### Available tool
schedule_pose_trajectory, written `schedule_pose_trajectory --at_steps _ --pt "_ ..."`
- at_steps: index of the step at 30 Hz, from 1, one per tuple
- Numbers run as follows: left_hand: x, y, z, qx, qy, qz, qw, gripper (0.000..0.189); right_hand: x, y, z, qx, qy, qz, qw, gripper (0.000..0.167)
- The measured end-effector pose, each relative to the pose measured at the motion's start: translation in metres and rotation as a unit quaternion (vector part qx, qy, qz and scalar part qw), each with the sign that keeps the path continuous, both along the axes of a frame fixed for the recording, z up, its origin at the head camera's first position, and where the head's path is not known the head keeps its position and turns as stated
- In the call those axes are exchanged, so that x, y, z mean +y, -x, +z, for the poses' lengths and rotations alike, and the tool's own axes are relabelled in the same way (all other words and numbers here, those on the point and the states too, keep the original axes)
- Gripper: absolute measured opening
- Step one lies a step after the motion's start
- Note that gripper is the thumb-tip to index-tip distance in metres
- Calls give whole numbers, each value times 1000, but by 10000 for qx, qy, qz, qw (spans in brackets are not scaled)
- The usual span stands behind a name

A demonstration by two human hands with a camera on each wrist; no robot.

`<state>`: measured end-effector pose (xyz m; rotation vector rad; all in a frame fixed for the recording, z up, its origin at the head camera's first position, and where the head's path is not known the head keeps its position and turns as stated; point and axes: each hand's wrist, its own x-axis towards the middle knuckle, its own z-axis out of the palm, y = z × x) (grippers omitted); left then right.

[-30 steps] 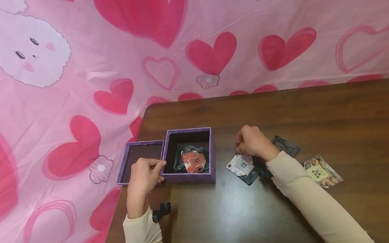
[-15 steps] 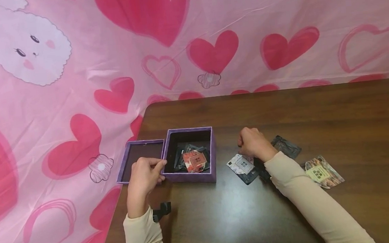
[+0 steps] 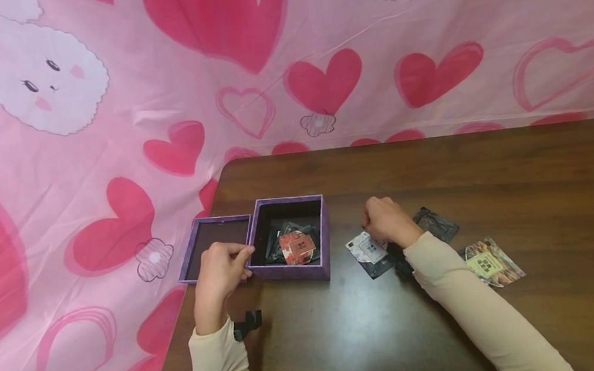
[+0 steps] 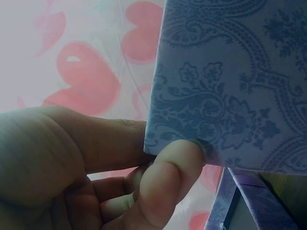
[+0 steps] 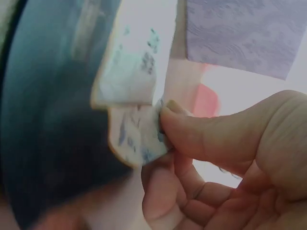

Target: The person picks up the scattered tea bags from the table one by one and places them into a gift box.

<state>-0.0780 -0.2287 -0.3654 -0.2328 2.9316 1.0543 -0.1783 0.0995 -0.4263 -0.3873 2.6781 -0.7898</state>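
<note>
At the near-left corner of an uncovered purple box [image 3: 294, 272], the left hand [image 3: 222, 268] pinches the box wall between thumb and finger. The left wrist view shows this pinch on the patterned purple side [image 4: 216, 91]. Inside the box lie dark packets with a red-labelled packet [image 3: 299, 247] on top. To the right of the box, the right hand [image 3: 389, 220] holds the edge of a black-and-white packet [image 3: 370, 251]. In the right wrist view the thumb and curled fingers pinch this packet [image 5: 136, 132] by its pale printed edge.
The purple lid [image 3: 203, 241] lies inside up, left of the box at the table's left edge. A dark packet [image 3: 438, 225] and a packet with a yellow label [image 3: 494, 262] lie right of the right hand on the brown table [image 3: 342, 335].
The right hand has shifted very slightly, and the black-and-white packet has moved a little away from the person. The left hand and the box stay in place.
</note>
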Motion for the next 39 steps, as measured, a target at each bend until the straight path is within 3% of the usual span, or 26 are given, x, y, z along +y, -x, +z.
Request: schedule_pose_trajectory --at_steps 4,14,17,22,25,30,39 --pt "0 -1 0 116 -16 1 9999 16 7 1 1 190 278 17 9994 17" --pt "0 -1 -1 190 8 -40 9998 15 19 3 9 335 548 67 9979 11" --pt "0 -1 -1 228 25 -91 9997 15 22 2 17 509 643 32 9966 12" --pt "0 -2 -2 265 11 -116 9996 15 28 2 44 773 951 -149 9924 12" --pt "0 -2 -2 271 20 -85 9996 15 30 1 57 728 1108 -208 9910 12" --pt "0 -3 -3 336 20 -82 9994 14 32 -1 67 562 1301 -299 9895 13" --pt "-1 -1 -3 279 44 -113 9995 15 32 -1 84 766 1467 -369 9855 9"
